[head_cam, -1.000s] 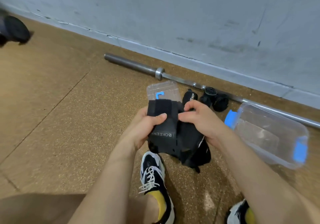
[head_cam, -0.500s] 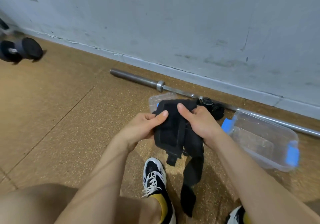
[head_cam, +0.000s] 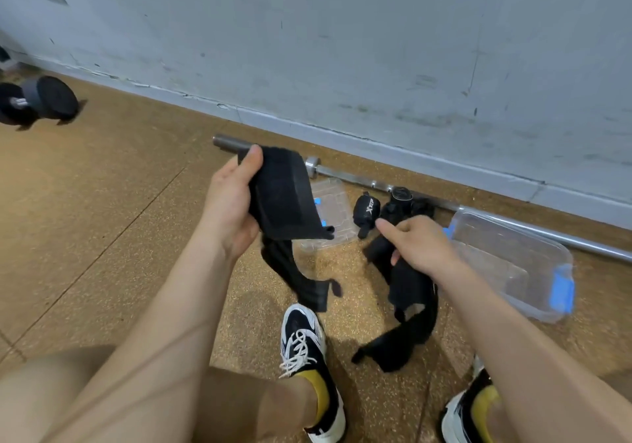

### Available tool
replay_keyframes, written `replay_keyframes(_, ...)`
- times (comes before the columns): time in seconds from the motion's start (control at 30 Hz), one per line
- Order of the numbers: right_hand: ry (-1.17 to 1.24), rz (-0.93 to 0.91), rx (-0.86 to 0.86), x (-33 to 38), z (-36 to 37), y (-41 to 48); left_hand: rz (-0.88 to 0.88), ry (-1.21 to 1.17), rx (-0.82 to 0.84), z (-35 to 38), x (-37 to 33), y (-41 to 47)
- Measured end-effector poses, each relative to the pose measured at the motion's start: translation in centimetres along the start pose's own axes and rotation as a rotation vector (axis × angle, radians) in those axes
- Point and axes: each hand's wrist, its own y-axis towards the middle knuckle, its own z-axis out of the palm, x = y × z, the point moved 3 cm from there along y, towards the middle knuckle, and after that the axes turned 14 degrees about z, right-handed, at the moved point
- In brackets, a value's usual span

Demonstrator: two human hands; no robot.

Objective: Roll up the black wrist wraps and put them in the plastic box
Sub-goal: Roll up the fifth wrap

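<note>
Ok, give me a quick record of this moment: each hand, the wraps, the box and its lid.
left hand: grips first wrap, raised, unrolled, tail hanging
right hand: holds second wrap, unrolled, hanging low
plastic box: open on the floor, no wraps inside
lid: flat on the floor, apart from the box
rolled wrap: on the floor between lid and box

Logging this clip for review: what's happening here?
A person holds two unrolled black wrist wraps, one in each hand. The left hand grips the left wrap; the right hand holds the right wrap. Both hang loose. The plastic box sits open on the floor, nothing in it yet.
</note>
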Motion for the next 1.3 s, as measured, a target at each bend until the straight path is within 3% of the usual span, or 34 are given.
replay_keyframes(0.1, -0.043, -0.106, -0.114, 1.6, -1.6, -0.9, 0.004, -0.077, -0.034, 0.2, -0.4, -0.4)
replay_keyframes(0.2, 0.188, -0.214, 0.184, 3.7, -1.8, -3.1, 0.019, -0.147, -0.009, 1.1, -1.3, -0.5)
replay_keyframes(0.33, 0.090, -0.365, 0.531, 5.5, -0.1, -5.1, 0.070, -0.137, 0.058, 3.0, -2.4, -0.7)
replay_keyframes(0.4, 0.106, -0.369, 0.552, 5.8, 0.3, -5.8, 0.102, -0.136, 0.086, 3.7, -3.1, -0.6)
replay_keyframes(0.5, 0.214, -0.312, 0.406, 5.5, -0.1, -5.2, 0.130, -0.142, 0.121, 4.2, -3.5, -0.3)
replay_keyframes(0.73, 0.323, -0.165, 0.158, 3.3, 0.4, -1.9, 0.177, 0.420, 0.147, 3.1, -0.1, 2.5)
replay_keyframes(0.97, 0.336, 0.004, 0.194, -1.1, 1.4, 1.5, 0.304, 0.822, 0.158, 2.5, 3.4, 8.7)
replay_keyframes(1.1, 0.231, 0.106, 0.229, -4.7, 2.4, 4.3, 0.214, 1.203, 0.085, 0.4, 10.6, 9.5)
replay_keyframes(1.17, 0.195, 0.165, 0.254, -6.5, 3.1, 5.6, 0.199, 1.288, 0.270, 0.3, 16.0, 6.6)
replay_keyframes(1.23, 0.176, 0.225, 0.258, -8.2, 3.6, 6.8, 0.119, 1.328, 0.762, 0.8, 22.6, 2.5)
replay_keyframes(1.3, 0.170, 0.259, 0.244, -9.8, 3.8, 7.9, 0.010, 1.395, 1.147, 0.8, 28.2, -1.2)
